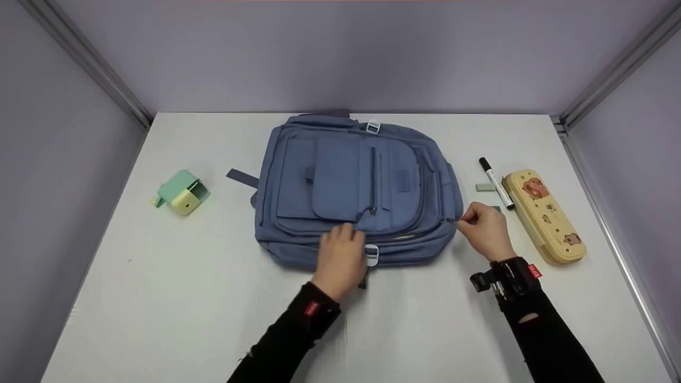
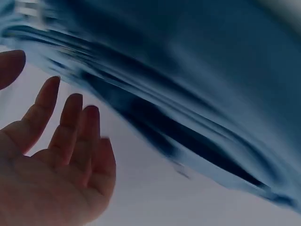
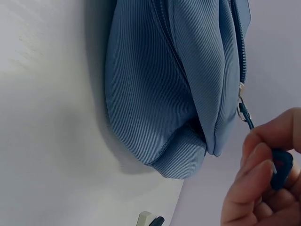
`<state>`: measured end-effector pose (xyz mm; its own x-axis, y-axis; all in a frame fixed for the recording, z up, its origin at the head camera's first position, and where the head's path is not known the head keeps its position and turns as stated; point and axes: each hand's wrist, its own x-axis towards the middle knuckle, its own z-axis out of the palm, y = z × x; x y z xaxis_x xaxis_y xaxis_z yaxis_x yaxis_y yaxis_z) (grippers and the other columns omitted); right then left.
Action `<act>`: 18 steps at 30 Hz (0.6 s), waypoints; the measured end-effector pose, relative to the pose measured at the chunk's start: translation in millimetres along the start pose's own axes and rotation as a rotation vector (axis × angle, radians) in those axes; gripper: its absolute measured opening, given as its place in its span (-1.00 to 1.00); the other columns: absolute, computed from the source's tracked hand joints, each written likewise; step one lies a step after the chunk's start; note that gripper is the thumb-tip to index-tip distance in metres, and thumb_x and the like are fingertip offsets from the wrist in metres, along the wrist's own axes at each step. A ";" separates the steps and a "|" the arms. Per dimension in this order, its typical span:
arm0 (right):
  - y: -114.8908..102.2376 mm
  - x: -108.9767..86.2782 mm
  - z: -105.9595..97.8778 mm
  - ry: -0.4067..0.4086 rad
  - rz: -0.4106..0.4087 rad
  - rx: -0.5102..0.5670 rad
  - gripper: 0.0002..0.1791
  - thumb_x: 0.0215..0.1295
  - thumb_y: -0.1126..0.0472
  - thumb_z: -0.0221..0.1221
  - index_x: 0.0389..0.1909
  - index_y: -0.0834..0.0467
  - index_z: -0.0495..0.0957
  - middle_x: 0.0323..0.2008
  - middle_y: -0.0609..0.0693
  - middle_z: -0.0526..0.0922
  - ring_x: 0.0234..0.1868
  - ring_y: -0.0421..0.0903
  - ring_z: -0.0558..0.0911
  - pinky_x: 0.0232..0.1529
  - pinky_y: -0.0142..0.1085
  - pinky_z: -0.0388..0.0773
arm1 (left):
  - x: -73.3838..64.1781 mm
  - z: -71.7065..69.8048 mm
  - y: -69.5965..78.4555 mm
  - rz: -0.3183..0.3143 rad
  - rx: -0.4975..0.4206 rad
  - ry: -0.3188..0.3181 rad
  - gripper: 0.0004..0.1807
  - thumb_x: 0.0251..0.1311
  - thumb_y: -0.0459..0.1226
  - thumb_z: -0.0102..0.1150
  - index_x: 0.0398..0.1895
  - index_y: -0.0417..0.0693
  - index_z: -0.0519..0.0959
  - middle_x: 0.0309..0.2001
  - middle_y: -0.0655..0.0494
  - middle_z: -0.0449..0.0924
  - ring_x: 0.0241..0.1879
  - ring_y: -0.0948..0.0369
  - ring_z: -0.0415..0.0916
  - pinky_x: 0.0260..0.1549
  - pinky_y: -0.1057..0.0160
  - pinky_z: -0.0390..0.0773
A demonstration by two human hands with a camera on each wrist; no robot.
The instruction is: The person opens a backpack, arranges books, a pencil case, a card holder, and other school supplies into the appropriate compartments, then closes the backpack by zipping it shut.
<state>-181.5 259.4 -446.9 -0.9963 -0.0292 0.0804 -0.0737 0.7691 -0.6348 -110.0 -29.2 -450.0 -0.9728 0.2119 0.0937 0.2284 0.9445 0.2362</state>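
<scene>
A blue backpack (image 1: 335,183) lies flat on the white table with its front pocket side up. My right hand (image 1: 485,232) pinches a zipper pull (image 3: 281,172) at the backpack's lower right corner; the cord runs taut to the metal slider in the right wrist view. My left hand (image 1: 340,261) is at the near edge of the bag, beside a white strap buckle (image 1: 372,255). In the left wrist view its fingers (image 2: 70,120) are loosely bent with nothing in them, close to the bag's side. A stretch of the zipper seam (image 1: 404,236) gapes a little.
To the left stands a green and yellow pencil sharpener (image 1: 183,192). On the right are a yellow pencil case (image 1: 545,215) with animal pictures, a black-capped marker (image 1: 496,183) and a small greenish block (image 1: 484,187). Panels (image 1: 340,58) wall the table's back and sides.
</scene>
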 end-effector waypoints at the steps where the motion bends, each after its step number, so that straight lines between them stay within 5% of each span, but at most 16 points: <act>1: -0.1 -0.2 0.5 0.004 0.001 0.004 -0.88 0.08 0.41 0.21 -0.56 0.23 0.49 -0.57 0.12 0.60 -0.56 -0.19 0.41 -0.46 -0.38 0.31 | 3.9 2.9 14.7 0.034 -0.006 -0.022 -0.65 0.17 -0.17 0.31 -0.01 -0.12 0.56 -0.04 -0.03 0.55 -0.06 0.01 0.51 -0.04 0.05 0.54; 4: -1.1 -0.8 1.8 0.011 0.005 0.009 -0.89 0.07 0.41 0.20 -0.56 0.23 0.49 -0.56 0.12 0.60 -0.55 -0.17 0.42 -0.45 -0.37 0.32 | 15.7 16.8 51.0 0.089 0.016 -0.077 -0.52 0.27 -0.07 0.23 0.18 -0.09 0.49 0.03 0.01 0.54 -0.05 0.08 0.55 -0.08 0.14 0.61; 8: -3.4 -2.0 4.5 0.022 0.005 0.018 -0.91 0.05 0.41 0.19 -0.56 0.23 0.49 -0.55 0.12 0.60 -0.53 -0.15 0.43 -0.44 -0.37 0.31 | 27.2 43.1 76.3 0.105 0.090 0.033 -0.50 0.27 -0.16 0.20 0.25 -0.09 0.47 0.01 0.02 0.53 -0.18 0.13 0.59 -0.28 0.22 0.63; 14: -3.4 -5.4 6.6 0.042 0.016 0.039 -0.91 0.04 0.42 0.20 -0.56 0.23 0.51 -0.53 0.15 0.63 -0.55 -0.20 0.41 -0.47 -0.40 0.30 | 38.7 68.5 82.6 0.162 0.221 0.307 -0.78 0.13 -0.33 0.20 -0.13 -0.03 0.56 -0.24 0.13 0.50 -0.51 0.28 0.50 -0.57 0.37 0.53; 18: -0.9 -7.6 7.0 0.044 0.029 0.041 -0.91 0.05 0.41 0.19 -0.56 0.22 0.51 -0.54 0.13 0.62 -0.56 -0.20 0.40 -0.48 -0.40 0.29 | 41.8 74.6 78.8 0.232 0.228 0.311 -0.89 0.12 -0.32 0.22 -0.28 0.02 0.57 -0.34 0.18 0.52 -0.53 0.29 0.51 -0.57 0.36 0.54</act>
<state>-174.1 254.4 -452.3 -0.9953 0.0210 0.0946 -0.0478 0.7427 -0.6680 -135.5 72.8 -499.6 -0.8312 0.3722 0.4131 0.3910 0.9194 -0.0416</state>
